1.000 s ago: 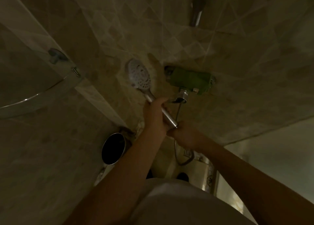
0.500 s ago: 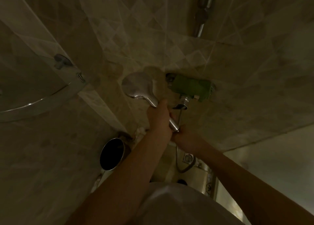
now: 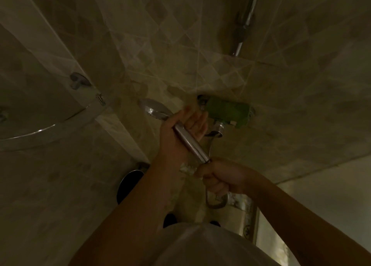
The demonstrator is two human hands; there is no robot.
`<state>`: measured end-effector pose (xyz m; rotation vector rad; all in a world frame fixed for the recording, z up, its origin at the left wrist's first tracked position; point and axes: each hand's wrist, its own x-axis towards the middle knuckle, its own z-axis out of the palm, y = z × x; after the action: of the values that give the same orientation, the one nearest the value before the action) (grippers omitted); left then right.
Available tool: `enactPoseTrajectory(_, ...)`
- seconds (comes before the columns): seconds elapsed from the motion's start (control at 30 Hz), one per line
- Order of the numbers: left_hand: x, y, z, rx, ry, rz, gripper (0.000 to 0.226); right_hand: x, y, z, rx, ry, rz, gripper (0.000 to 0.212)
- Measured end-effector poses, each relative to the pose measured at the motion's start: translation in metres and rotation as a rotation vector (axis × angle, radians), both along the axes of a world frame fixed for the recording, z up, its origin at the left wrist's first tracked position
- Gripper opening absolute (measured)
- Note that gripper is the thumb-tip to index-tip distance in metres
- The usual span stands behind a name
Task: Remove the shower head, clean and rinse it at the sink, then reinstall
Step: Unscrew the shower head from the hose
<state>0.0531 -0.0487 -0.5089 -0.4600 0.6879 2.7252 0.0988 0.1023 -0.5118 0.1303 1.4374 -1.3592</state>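
Observation:
The chrome shower head (image 3: 155, 110) points up and left, its shiny back toward me, and its handle (image 3: 190, 143) runs down to the right. My left hand (image 3: 180, 133) is wrapped around the upper handle with the fingers loosely spread behind it. My right hand (image 3: 220, 177) is closed around the hose nut at the handle's bottom end. The metal hose (image 3: 216, 202) loops below that hand and rises to the green-wrapped mixer valve (image 3: 226, 111) on the tiled wall.
A chrome riser rail (image 3: 246, 20) climbs the wall at upper right. A curved glass shower screen (image 3: 40, 129) with brackets stands at left. A dark round bin (image 3: 128, 183) sits on the floor below. A floor drain lies near my feet.
The shower head has turned from face toward me to back toward me and dropped lower. My left hand's fingers have loosened on the handle while my right hand stays at the hose joint.

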Motion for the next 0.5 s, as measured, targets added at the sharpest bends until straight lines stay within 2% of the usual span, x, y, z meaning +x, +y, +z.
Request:
enactPoseTrajectory(0.03, -0.001, 0.000, 0.000, 0.041, 0.010, -0.025, 0.038, -0.001, 0.001, 0.000, -0.048, -0.051, 0.024, 0.048)
enactPoseTrajectory(0.1, -0.001, 0.000, 0.003, 0.041, 0.002, -0.057, 0.035, -0.003, 0.001, 0.000, -0.103, -0.100, 0.056, 0.049)
enactPoseTrajectory(0.17, -0.007, 0.003, 0.007, 0.006, -0.025, -0.103, 0.031, -0.005, -0.001, -0.005, -0.079, -0.089, 0.026, 0.046)
enactPoseTrajectory(0.2, -0.011, 0.007, 0.011, -0.080, -0.060, -0.094, 0.038, -0.007, -0.002, -0.010, -0.016, -0.036, -0.017, 0.041)
enactPoseTrajectory(0.27, -0.019, 0.014, 0.017, -0.289, -0.226, 0.018, 0.046, -0.011, -0.004, -0.016, 0.250, 0.265, -0.080, 0.026)
enactPoseTrajectory(0.37, -0.021, 0.023, 0.020, -0.518, -0.390, 0.256, 0.029, -0.024, -0.005, -0.026, 0.647, 0.807, -0.069, 0.017)
enactPoseTrajectory(0.43, -0.019, 0.025, 0.022, -0.523, -0.378, 0.306, 0.013, -0.032, -0.003, -0.026, 0.802, 0.968, -0.023, 0.011)
enactPoseTrajectory(0.5, -0.018, 0.025, 0.024, -0.483, -0.311, 0.296, 0.015, -0.037, 0.001, -0.019, 0.815, 0.998, 0.004, 0.017)
